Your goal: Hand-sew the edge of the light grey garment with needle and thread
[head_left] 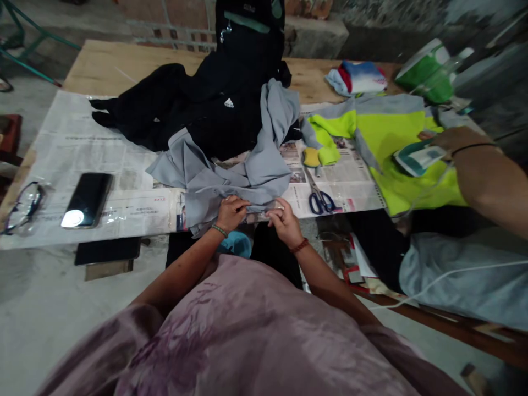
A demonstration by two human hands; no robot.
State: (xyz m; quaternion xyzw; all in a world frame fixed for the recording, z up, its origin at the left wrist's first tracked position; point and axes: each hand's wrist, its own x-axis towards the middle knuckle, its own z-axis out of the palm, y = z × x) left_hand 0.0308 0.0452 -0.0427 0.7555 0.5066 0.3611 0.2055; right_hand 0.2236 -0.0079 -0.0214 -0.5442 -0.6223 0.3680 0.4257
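A crumpled grey garment [264, 173] lies along the front edge of the newspaper-covered table. My left hand [231, 213] rests on its near edge, with the fingers closed on the cloth. Just to the right, my right hand [286, 223] is raised at the table edge, its thumb and fingers pinched together. Whatever sits between those fingertips is too small to make out. Scissors [320, 199] with dark blue handles lie right of my right hand, below a yellow sponge-like piece [311, 158].
A co-worker's hand [449, 140] holds an iron [421, 158] on a yellow-green and grey garment [388, 132] at right. Black clothing [198, 110] and a backpack [249, 27] lie behind the grey garment. A phone [88, 195] and glasses [25, 206] are at left.
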